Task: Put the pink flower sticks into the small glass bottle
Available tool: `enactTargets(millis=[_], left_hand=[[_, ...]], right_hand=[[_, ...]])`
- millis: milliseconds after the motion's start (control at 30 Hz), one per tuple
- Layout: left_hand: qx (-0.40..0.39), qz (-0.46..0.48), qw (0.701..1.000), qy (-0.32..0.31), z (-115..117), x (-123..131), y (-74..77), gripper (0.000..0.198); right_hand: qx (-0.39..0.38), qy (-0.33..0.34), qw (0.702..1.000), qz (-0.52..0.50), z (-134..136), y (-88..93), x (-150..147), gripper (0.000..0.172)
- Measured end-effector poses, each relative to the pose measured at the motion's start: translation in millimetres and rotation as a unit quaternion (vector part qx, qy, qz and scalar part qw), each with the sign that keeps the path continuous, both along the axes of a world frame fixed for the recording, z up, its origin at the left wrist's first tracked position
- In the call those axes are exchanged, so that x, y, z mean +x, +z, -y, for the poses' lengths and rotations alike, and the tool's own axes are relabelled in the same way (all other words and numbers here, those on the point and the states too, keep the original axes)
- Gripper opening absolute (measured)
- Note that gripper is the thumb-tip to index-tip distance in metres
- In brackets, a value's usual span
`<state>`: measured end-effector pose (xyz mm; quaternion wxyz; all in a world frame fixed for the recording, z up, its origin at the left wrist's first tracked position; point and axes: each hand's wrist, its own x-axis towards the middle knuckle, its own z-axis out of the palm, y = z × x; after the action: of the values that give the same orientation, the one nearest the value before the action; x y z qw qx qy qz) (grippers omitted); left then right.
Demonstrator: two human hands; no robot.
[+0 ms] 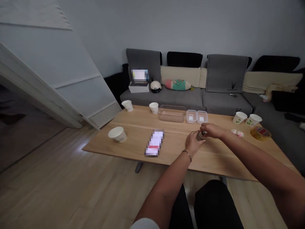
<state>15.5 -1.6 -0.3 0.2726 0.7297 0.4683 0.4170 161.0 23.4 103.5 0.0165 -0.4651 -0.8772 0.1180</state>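
Over the right half of the wooden table (173,151), my two hands meet at a small grey-brown object like a little box or jar (200,136). My left hand (193,143), with a bracelet at the wrist, is wrapped round its near left side. My right hand (211,130) comes in from the right, fingers pinched at the object's dark top. The fingers cover most of it, so its kind is unclear. Just beyond stand two small clear square containers (191,117), side by side. A phone (154,143) with a lit, blurred screen lies left of my hands.
White paper cups (118,135) stand at the left, another cup (154,108) farther back. A long clear tray (172,119) lies near the far edge. At right are two green-printed cups (239,117), small white-and-pink items (237,133) and a tape roll (260,133). A grey sofa (171,98) stands behind.
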Motion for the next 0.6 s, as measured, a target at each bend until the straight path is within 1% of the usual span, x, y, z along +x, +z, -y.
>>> enactTargets(millis=[67,100,167,200,233,300,333,400,433,467,533,600], left_hand=[[-0.009,0.023,1.000,0.001,1.7,0.4,0.1,0.053],[-0.011,0.034,0.999,0.005,2.7,0.6,-0.2,0.053],[-0.011,0.050,0.999,0.002,4.6,0.5,-1.2,0.052],[-0.009,0.055,0.998,-0.002,5.3,0.1,-1.9,0.051],[-0.009,0.059,0.998,-0.006,5.9,-0.4,-2.4,0.050],[-0.014,0.061,0.998,-0.009,6.5,-1.6,-3.2,0.050],[-0.017,0.061,0.998,-0.008,6.5,-2.1,-3.4,0.050],[-0.017,0.061,0.998,-0.007,6.4,-2.8,-3.5,0.052],[-0.015,0.061,0.998,-0.008,6.3,-2.9,-3.6,0.051],[-0.011,0.061,0.998,-0.008,6.1,-2.8,-3.7,0.051],[-0.005,0.063,0.998,-0.011,5.9,-2.6,-4.3,0.052],[-0.003,0.068,0.998,-0.011,5.7,-2.4,-5.2,0.052]], right_hand=[[-0.003,-0.032,0.999,0.013,-1.4,-2.7,0.3,0.009],[0.001,-0.058,0.998,0.018,-0.8,-4.1,0.3,0.011],[0.017,-0.107,0.994,0.017,3.1,-6.1,0.7,0.021],[0.023,-0.120,0.992,0.009,6.0,-6.2,1.1,0.028],[0.020,-0.123,0.992,0.001,9.2,-5.6,1.8,0.035],[-0.016,-0.108,0.994,-0.010,15.4,-2.5,3.3,0.045],[-0.042,-0.101,0.994,-0.007,17.9,-0.2,4.0,0.045],[-0.077,-0.110,0.991,0.026,21.4,5.1,4.5,0.035],[-0.078,-0.123,0.988,0.051,22.5,7.9,4.5,0.031],[-0.070,-0.139,0.985,0.075,23.4,10.8,4.2,0.036],[-0.047,-0.160,0.981,0.098,25.0,16.3,3.4,0.050],[-0.054,-0.139,0.986,0.068,26.5,21.2,2.1,0.056]])
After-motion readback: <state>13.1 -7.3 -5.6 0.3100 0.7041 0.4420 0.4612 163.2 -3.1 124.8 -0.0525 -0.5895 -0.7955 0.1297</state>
